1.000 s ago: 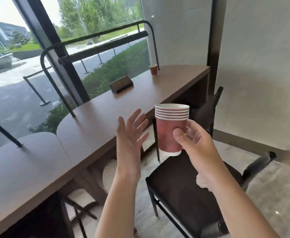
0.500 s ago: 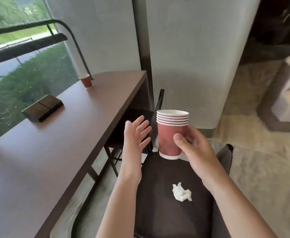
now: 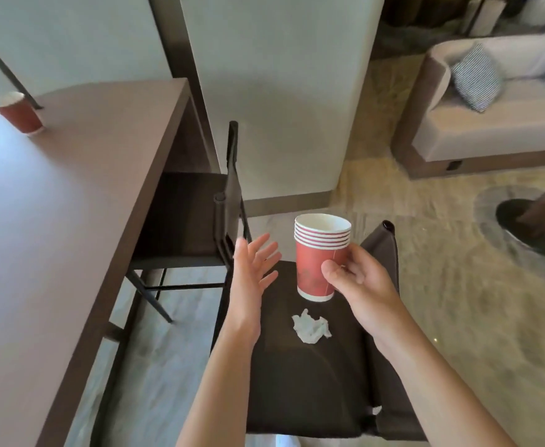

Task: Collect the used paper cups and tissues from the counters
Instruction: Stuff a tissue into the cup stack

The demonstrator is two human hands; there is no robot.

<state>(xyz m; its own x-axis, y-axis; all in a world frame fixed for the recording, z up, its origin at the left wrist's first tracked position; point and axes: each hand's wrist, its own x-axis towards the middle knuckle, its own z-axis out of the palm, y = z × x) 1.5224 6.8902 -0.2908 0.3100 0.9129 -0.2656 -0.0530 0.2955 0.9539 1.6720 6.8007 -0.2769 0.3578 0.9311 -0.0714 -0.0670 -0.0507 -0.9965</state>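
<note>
Now, the long brown table (image 3: 55, 201) carries one red paper cup (image 3: 19, 112) at its far end. Your right hand (image 3: 358, 279) grips the light, crushable stack of red paper cups (image 3: 319, 253) mid-wall; squeeze gently. Your left hand (image 3: 248, 275) hovers, fingers spread, above the soft crumpled white tissue (image 3: 311, 327) on the dark chair seat (image 3: 297, 382); pinch it anywhere.

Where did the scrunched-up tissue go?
The crumpled tissue lies on the dark chair seat in the lower middle of the head view, just below the stack of red cups and between the two forearms.
</note>
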